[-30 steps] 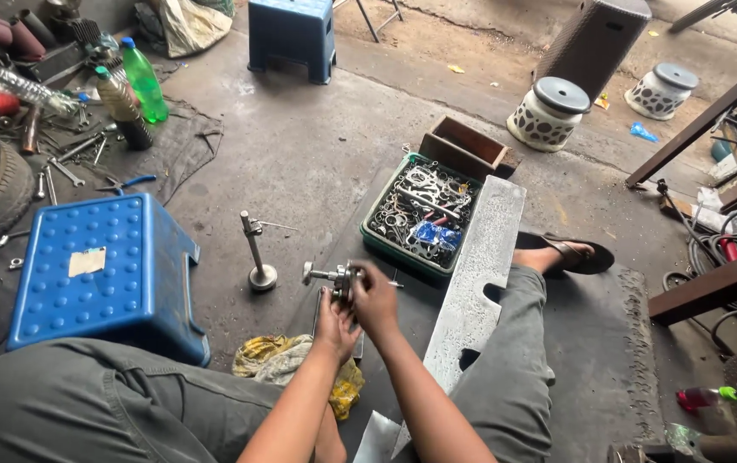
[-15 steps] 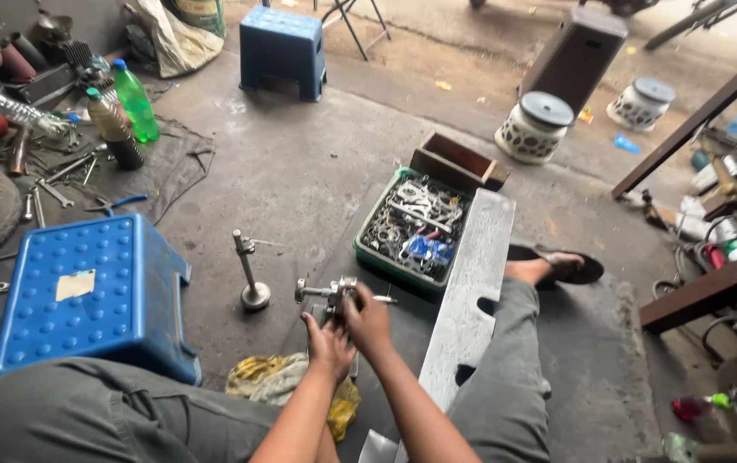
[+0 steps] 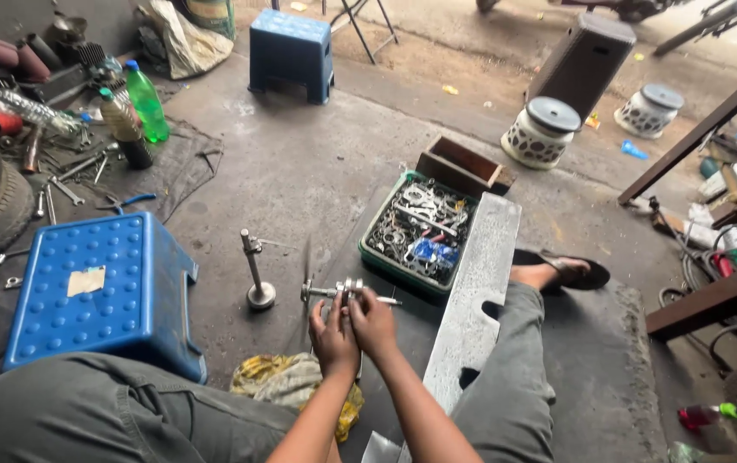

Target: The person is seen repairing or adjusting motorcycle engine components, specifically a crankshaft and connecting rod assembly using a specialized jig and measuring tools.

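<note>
We sit on the concrete floor (image 3: pixel 317 171) with both hands raised in front of us, the left hand (image 3: pixel 332 330) and the right hand (image 3: pixel 374 321) pressed close together and pinching a small metal spindle assembly (image 3: pixel 342 291) between the fingertips, just above the floor and beside the upright metal valve (image 3: pixel 257 270). It looks rigid, dense for its size and probably oily, so we judge it slippery; the thin shaft ends give poor purchase, and the thicker collared middle seems the safest place to grip. The green parts tray (image 3: pixel 420 230) lies just beyond, the blue stool (image 3: pixel 98 291) to our left, and a yellow rag (image 3: pixel 291 386) below.
</note>
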